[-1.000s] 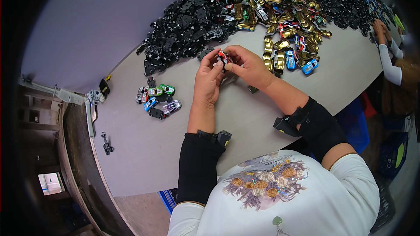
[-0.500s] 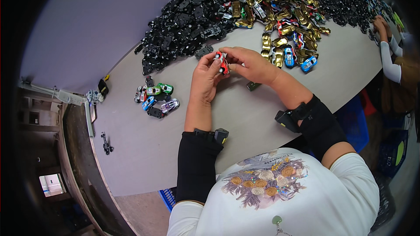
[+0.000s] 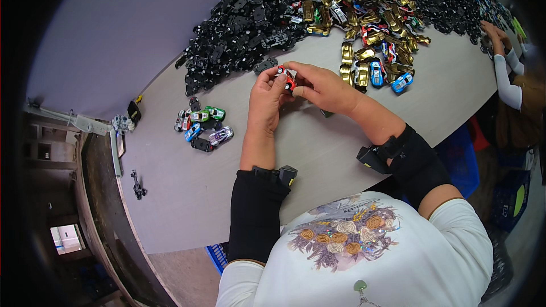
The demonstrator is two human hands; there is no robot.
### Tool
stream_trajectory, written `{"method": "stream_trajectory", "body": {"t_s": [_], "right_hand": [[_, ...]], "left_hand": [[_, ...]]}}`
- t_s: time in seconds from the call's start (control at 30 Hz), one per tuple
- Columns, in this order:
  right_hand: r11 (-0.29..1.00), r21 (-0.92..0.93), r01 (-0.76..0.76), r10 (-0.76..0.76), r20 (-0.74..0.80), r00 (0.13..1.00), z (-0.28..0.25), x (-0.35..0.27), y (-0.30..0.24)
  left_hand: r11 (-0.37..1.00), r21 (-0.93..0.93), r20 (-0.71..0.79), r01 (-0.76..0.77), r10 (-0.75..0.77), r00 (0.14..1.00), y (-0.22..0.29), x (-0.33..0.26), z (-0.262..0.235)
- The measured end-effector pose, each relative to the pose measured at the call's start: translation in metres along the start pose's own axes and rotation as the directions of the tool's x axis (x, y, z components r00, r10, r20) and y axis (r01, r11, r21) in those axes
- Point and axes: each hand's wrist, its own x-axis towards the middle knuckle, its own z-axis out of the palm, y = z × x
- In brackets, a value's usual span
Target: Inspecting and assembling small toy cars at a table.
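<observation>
1. While gripped above the table (image 3: 187,204), treat the red toy car (image 3: 290,85) as work in progress, judged not yet ready to set aside.
2. Check the left hand (image 3: 266,95): thumb and fingers closed on the car's left side, with some fingertips hidden.
3. Check the right hand (image 3: 325,87): thumb and forefinger drawn in on the opposite side, other fingers partly concealed.
4. Count as probably done the small cluster of toy cars (image 3: 200,116) at left, mixed with black pieces.
5. Count as probably left the gold and multicoloured heap (image 3: 355,17) and the black heap (image 3: 242,28), both beyond the grip.
6. Note one dark piece (image 3: 265,66) near the left fingertips.
</observation>
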Motion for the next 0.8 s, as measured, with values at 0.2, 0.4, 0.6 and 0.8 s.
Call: {"method": "stream_trajectory", "body": {"t_s": [0.2,0.4,0.6,0.8], "right_hand": [[0.999,-0.044,-0.024,0.024,-0.005,1.000,0.000,0.000,-0.004],[0.907,0.305,-0.289,0.274,0.091,0.957,0.001,-0.001,-0.001],[0.932,0.272,-0.240,0.230,0.068,0.971,0.004,-0.001,0.002],[0.980,0.155,-0.123,0.120,0.024,0.992,0.006,-0.001,0.004]], "left_hand": [[0.999,-0.029,0.030,0.032,-0.032,0.999,-0.002,0.002,-0.002],[0.996,-0.016,-0.017,-0.087,0.086,0.996,-0.004,0.001,0.005],[1.000,-0.006,0.003,0.001,-0.001,1.000,0.000,0.000,0.000],[0.993,-0.108,0.033,0.055,-0.051,0.998,-0.001,0.001,-0.002]]}}
